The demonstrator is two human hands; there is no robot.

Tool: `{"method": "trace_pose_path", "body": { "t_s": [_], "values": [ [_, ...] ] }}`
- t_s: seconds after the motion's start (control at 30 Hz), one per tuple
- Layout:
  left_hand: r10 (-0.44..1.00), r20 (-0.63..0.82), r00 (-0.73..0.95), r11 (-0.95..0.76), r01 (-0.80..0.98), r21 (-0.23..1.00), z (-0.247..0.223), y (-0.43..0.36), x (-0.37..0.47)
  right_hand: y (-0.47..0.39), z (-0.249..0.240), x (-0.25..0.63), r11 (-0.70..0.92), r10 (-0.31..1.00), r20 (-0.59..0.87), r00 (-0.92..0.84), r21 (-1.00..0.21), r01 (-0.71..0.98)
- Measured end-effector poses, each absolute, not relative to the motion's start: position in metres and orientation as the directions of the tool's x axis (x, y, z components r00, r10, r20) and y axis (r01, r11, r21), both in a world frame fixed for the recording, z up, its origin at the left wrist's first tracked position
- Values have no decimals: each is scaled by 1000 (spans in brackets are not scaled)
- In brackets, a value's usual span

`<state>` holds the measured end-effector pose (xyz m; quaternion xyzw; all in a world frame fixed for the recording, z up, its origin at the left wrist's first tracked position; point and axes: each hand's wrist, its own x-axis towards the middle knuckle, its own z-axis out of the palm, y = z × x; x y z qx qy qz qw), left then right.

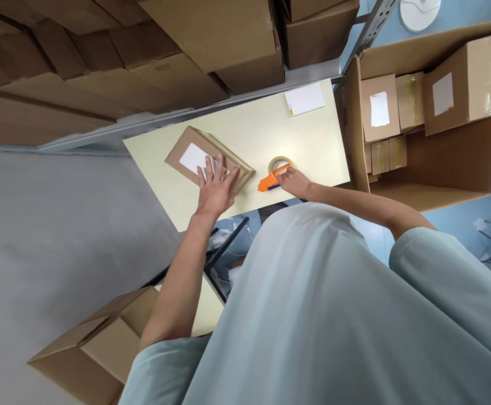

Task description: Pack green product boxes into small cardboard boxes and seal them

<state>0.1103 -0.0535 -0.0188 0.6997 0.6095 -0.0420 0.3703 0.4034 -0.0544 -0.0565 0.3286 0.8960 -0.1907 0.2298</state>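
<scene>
A small brown carton [181,147] with a white label [191,157] lies at an angle on the pale table [245,129]. Flat on its top rests my left hand [215,188], fingers spread over part of the label. To the right, the fingers of my right hand [294,181] are closed round the orange tape dispenser [268,182], which carries a roll of clear yellowish tape [280,161]. The dispenser is on or just above the table, close to its front edge. A stack of white labels [304,99] lies at the back right of the table.
Brown cartons [228,34] crowd the shelf behind the table. On the right stands a large open carton [448,163] holding several smaller boxes, some labelled. An open carton [85,360] is at the lower left, beside the grey wall [59,225].
</scene>
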Motion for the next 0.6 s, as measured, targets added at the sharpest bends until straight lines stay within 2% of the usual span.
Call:
{"method": "trace_pose_path", "body": {
  "t_s": [0.07, 0.13, 0.2, 0.27, 0.37, 0.53, 0.6],
  "values": [
    [874, -478, 86, 131, 906, 403, -22, -63, 116, -66, -56, 390, 708, 482, -546, -685, -218, 672],
    [888, -403, -223, 371, 864, 339, -37, -66, 131, -75, -57, 384, 691, 481, -555, -679, -237, 683],
    [771, -366, -521, 627, 720, 296, -57, -61, 149, -80, -60, 384, 675, 485, -563, -670, -246, 696],
    [656, -372, -657, 753, 604, 260, -74, -54, 163, -82, -63, 389, 669, 491, -568, -660, -239, 704],
    [635, -343, -693, 772, 593, 229, -84, -49, 169, -85, -64, 393, 680, 490, -562, -667, -232, 695],
    [752, -380, -539, 652, 695, 304, -68, -63, 159, -87, -63, 389, 689, 445, -563, -697, -282, 668],
    [774, -386, -501, 618, 730, 291, -64, -70, 158, -85, -63, 397, 703, 432, -558, -709, -285, 652]
  ]
}}
